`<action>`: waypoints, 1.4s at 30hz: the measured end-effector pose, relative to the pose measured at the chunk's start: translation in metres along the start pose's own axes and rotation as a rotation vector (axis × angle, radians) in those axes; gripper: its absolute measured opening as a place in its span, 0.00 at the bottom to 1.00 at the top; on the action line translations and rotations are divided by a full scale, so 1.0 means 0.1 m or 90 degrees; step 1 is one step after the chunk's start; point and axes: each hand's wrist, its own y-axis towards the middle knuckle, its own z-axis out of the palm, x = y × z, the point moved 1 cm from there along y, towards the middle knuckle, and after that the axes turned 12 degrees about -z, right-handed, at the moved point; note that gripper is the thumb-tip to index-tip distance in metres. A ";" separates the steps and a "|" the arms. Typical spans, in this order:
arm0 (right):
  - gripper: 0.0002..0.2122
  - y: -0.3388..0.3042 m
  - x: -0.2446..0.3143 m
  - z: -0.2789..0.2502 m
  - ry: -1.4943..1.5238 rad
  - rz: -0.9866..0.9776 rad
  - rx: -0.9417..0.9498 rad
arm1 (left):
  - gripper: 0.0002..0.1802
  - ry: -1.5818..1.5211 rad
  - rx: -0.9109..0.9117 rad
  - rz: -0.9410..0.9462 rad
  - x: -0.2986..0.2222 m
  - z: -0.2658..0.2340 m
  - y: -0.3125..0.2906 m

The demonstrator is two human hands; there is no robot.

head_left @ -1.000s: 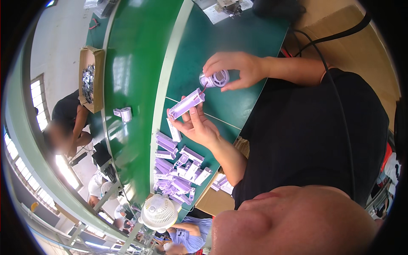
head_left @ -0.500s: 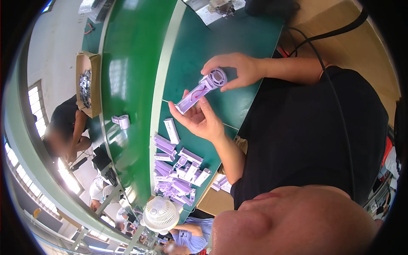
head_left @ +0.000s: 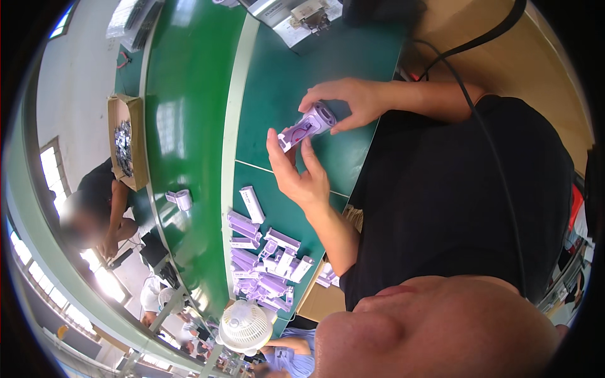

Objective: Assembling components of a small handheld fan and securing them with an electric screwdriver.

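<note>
Between my hands is a light-purple handheld fan body (head_left: 307,126), with a round head and an open hollow handle where thin red wires show. My right hand (head_left: 358,99), the upper one in the picture, curves round the head, thumb on one side and fingers on the other. My left hand (head_left: 301,184), reaching in from below, grips the handle's end between its digits. Both hands are closed on it, above the dark green table (head_left: 283,75). Below my left hand lies a heap of purple and white handle shells (head_left: 265,271), one pale shell (head_left: 252,205) nearest.
A bright green belt (head_left: 189,94) runs along the table's left side, bearing another purple fan part (head_left: 182,200). Beyond it stands a cardboard box (head_left: 139,145) of small metallic parts. A white caged fan (head_left: 246,324) is below the heap; a metal fixture (head_left: 313,19) is above. Other people sit nearby.
The fan body has turned and tilted, so its handle looks shorter and its head shows edge-on. My left hand's fingers have shifted closer to the head. The whole view has shifted slightly.
</note>
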 end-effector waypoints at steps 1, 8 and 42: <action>0.31 -0.03 0.00 -0.01 -0.004 0.005 -0.006 | 0.34 0.037 0.023 0.011 -0.01 0.02 0.01; 0.26 -0.11 0.40 -0.33 -0.398 -0.282 -0.306 | 0.33 0.168 0.014 0.196 -0.18 0.06 0.18; 0.26 1.17 0.96 -1.04 0.069 -0.339 -0.398 | 0.27 -0.295 0.239 -0.045 -0.20 0.27 0.33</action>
